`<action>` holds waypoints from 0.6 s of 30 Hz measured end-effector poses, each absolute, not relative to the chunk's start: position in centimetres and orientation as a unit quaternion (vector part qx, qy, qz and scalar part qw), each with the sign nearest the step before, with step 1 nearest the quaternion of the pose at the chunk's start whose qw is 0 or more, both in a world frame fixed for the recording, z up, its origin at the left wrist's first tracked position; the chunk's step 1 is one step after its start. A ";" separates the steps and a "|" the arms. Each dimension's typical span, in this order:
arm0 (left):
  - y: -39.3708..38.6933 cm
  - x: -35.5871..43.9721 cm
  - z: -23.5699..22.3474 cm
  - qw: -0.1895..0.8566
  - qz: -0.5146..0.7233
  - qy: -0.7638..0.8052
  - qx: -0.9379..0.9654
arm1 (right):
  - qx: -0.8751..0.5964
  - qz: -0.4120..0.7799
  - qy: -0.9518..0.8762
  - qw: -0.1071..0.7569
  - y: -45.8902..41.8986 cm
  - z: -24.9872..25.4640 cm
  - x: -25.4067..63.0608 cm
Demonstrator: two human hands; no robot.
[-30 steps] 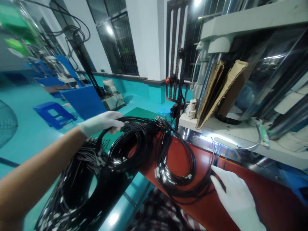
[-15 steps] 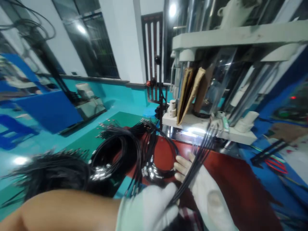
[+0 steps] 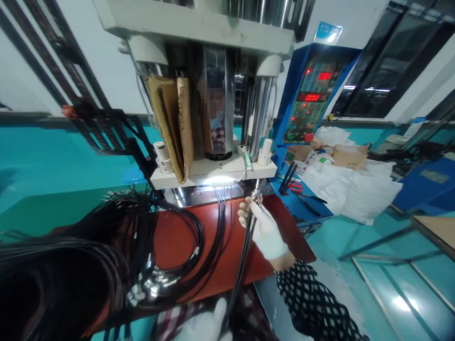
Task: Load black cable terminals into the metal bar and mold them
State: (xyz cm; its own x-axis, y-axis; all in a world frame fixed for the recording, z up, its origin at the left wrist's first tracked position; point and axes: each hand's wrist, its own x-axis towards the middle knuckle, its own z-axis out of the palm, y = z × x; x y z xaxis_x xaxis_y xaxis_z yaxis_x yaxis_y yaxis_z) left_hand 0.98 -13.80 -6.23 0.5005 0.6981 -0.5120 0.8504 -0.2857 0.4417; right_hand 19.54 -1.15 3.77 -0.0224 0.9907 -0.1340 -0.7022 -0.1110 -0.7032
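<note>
A bundle of black cables (image 3: 242, 258) slants from the lap up toward the machine, with small metal ends (image 3: 256, 198) at its top. My right hand (image 3: 266, 232), in a white glove, is closed around the bundle just below those ends. At the bottom edge my left hand (image 3: 208, 327), also gloved, grips the bundle's lower part; some of its fingers are cut off by the frame. Left of the bundle, other black cables (image 3: 218, 227) run out from under the lit press plate (image 3: 213, 169) across the red-brown board (image 3: 170, 241).
Coiled black cables (image 3: 57, 279) with shiny metal fittings (image 3: 154, 284) lie at the left. Folded cardboard (image 3: 183, 128) leans inside the press. At right are a control panel (image 3: 313, 99) with red digits, red-handled pliers (image 3: 295, 187) and white sacks (image 3: 351, 189).
The view has swung right toward the press and panel. My right hand's fingers, spread behind the cables before, have closed around the bundle near its metal ends. My left hand sits lower in view.
</note>
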 end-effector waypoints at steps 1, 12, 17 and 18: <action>-13.5 0.9 -5.6 0.368 -0.109 0.468 0.796 | -0.310 0.686 -0.228 0.618 -0.8 3.5 19.6; 2.7 -2.7 3.2 0.177 0.069 0.521 0.832 | -0.383 0.707 -0.322 0.499 -0.4 1.6 19.3; 10.4 -1.9 1.1 0.000 0.036 0.520 0.853 | -0.355 0.738 -0.324 0.474 0.5 0.8 18.9; 11.0 -1.6 0.6 0.002 0.033 0.515 0.857 | -0.346 0.751 -0.318 0.464 0.7 0.6 18.9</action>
State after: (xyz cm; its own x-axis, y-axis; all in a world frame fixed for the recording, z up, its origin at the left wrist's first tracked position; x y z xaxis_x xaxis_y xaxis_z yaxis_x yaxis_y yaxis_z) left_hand -1.56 11.05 0.57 0.4677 0.8822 0.0550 0.8820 -0.4698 0.0371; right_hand 18.88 0.71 0.56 -0.3308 0.9167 -0.2242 -0.4766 -0.3674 -0.7987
